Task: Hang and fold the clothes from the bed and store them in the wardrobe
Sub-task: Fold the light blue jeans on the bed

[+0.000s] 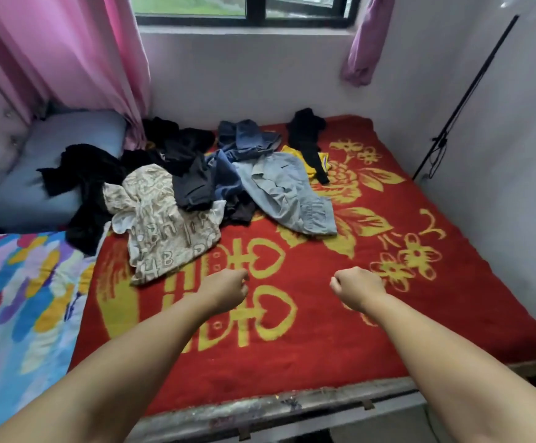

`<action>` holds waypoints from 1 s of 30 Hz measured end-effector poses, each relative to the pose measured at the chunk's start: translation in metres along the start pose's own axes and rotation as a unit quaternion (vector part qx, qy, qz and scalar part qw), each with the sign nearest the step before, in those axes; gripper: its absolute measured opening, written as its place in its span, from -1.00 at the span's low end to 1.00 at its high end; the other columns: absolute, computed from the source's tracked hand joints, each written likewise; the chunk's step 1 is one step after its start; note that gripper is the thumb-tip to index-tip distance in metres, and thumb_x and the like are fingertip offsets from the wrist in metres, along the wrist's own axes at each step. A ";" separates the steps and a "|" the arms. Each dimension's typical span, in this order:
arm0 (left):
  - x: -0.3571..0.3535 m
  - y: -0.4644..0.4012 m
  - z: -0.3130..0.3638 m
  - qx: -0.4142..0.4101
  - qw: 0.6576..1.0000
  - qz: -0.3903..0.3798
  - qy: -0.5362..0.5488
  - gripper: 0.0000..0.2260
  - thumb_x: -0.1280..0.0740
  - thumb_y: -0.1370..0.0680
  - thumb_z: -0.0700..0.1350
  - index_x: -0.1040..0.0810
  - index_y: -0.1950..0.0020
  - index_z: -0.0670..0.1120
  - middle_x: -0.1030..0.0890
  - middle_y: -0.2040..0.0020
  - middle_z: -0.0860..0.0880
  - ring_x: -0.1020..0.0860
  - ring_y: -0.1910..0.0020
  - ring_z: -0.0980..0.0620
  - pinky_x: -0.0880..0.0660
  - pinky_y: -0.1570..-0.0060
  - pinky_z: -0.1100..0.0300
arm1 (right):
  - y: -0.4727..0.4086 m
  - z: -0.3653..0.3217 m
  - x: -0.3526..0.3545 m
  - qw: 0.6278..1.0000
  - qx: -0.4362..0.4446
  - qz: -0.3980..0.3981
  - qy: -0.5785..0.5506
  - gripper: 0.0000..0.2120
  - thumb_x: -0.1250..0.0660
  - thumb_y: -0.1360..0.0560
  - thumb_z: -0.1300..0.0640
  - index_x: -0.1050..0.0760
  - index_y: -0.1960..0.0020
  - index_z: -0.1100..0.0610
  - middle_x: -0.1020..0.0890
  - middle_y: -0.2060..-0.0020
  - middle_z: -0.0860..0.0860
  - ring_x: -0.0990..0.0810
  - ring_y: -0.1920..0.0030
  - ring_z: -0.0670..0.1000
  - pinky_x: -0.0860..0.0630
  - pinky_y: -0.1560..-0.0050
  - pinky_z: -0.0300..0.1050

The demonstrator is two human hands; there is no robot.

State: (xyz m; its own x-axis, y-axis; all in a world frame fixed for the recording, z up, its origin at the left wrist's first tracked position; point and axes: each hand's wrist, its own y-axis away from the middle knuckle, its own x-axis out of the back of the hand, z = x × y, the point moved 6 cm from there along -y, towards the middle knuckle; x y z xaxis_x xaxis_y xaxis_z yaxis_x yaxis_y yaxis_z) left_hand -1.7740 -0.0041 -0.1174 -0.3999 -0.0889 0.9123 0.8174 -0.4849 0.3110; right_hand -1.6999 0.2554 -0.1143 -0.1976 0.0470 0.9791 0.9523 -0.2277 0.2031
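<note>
A heap of clothes lies at the far side of the bed on a red blanket with yellow flowers. In it are a beige patterned garment, a light grey-blue shirt, blue jeans, a yellow piece and several black garments. My left hand and my right hand are stretched out over the blanket, short of the heap. Both have their fingers curled into fists and hold nothing.
A blue pillow lies at the left by the padded headboard. A colourful quilt covers the near left. Pink curtains hang beside the window. A black pole leans on the right wall. The metal bed frame edge runs below.
</note>
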 end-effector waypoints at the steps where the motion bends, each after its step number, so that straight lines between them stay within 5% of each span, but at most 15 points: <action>1: -0.002 -0.013 0.003 0.001 1.000 -0.005 -0.006 -0.70 -0.11 -0.61 -0.05 -0.45 -0.31 0.01 -0.58 -0.06 -0.01 -0.45 0.36 0.13 -0.27 0.48 0.22 | -0.012 0.007 -0.006 1.000 0.000 -0.008 0.001 -0.65 -0.06 -0.60 -0.06 -0.57 0.00 0.07 -0.64 -0.03 0.06 -0.60 -0.07 0.14 -0.36 0.15 -0.10; 4: -0.013 -0.059 0.018 0.001 1.000 -0.020 -0.008 -0.70 -0.10 -0.61 -0.05 -0.45 -0.31 0.00 -0.59 -0.07 -0.01 -0.51 0.34 0.11 -0.33 0.49 0.20 | -0.050 0.027 -0.026 1.000 0.008 -0.028 -0.006 -0.66 -0.06 -0.61 -0.05 -0.56 0.02 0.07 -0.64 -0.02 0.06 -0.60 -0.05 0.14 -0.36 0.16 -0.11; 7: -0.022 -0.117 0.041 0.011 1.000 -0.026 -0.005 -0.69 -0.10 -0.61 -0.06 -0.44 -0.33 -0.01 -0.59 -0.14 -0.02 -0.58 0.10 -0.01 -0.54 0.23 0.09 | -0.101 0.053 -0.049 0.998 0.015 -0.054 -0.028 -0.67 -0.06 -0.60 -0.03 -0.56 0.03 0.09 -0.63 -0.01 0.07 -0.59 -0.05 0.15 -0.37 0.14 -0.10; 15: -0.090 -0.234 0.086 0.056 0.995 -0.077 0.033 -0.69 -0.10 -0.60 -0.09 -0.45 -0.31 -0.02 -0.60 -0.15 -0.06 -0.57 0.03 -0.09 -0.36 0.27 0.15 | -0.218 0.128 -0.132 0.988 0.028 -0.152 -0.020 -0.70 -0.03 -0.62 0.02 -0.45 0.15 0.09 -0.63 0.04 0.08 -0.59 0.03 0.16 -0.36 0.19 -0.12; 19: -0.130 -0.275 0.070 0.067 0.992 -0.100 0.034 -0.67 -0.09 -0.60 -0.11 -0.41 -0.35 -0.03 -0.57 -0.18 -0.05 -0.55 -0.03 -0.05 -0.47 0.17 0.12 | -0.269 0.124 -0.181 0.984 0.057 -0.167 -0.030 -0.70 -0.05 -0.61 0.04 -0.52 -0.04 0.12 -0.59 -0.05 0.08 -0.56 -0.06 0.16 -0.40 0.14 -0.08; 22: -0.160 -0.311 0.056 0.074 0.992 -0.095 0.023 -0.62 -0.11 -0.60 -0.13 -0.30 -0.43 -0.02 -0.48 -0.24 -0.06 -0.47 -0.17 -0.07 -0.51 0.05 0.04 | -0.308 0.120 -0.219 0.985 0.069 -0.146 -0.068 -0.68 -0.12 -0.60 0.04 -0.45 -0.29 0.11 -0.47 -0.27 0.09 -0.43 -0.28 0.14 -0.43 -0.13 0.01; 27: -0.183 -0.395 0.052 0.026 0.999 0.014 -0.035 -0.42 -0.22 -0.51 -0.16 -0.16 -0.52 -0.05 -0.33 -0.37 -0.13 -0.34 -0.32 -0.14 -0.37 -0.14 0.01 | -0.337 0.121 -0.299 0.984 0.095 -0.144 -0.033 -0.42 -0.06 -0.62 -0.07 0.01 -0.57 0.04 0.10 -0.57 0.06 0.14 -0.56 0.08 0.13 -0.50 0.13; 30: -0.192 -0.450 0.048 0.007 0.996 0.054 -0.073 -0.31 -0.24 -0.49 -0.16 -0.02 -0.57 0.00 -0.09 -0.54 -0.14 -0.08 -0.52 -0.09 -0.16 -0.38 -0.01 | -0.342 0.125 -0.319 0.992 0.112 -0.038 -0.053 -0.44 -0.07 -0.56 -0.08 -0.18 -0.53 0.05 -0.12 -0.54 0.08 -0.03 -0.55 0.08 0.15 -0.50 0.13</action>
State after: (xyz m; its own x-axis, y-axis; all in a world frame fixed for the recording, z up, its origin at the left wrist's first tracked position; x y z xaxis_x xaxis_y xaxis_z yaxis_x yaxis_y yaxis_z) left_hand -2.0449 0.2725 -0.4202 -0.2451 -0.0117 0.9694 0.8586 -0.4671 0.2115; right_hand -1.9332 0.4402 -0.4956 -0.2567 0.1609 0.9530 0.9657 0.0016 0.2598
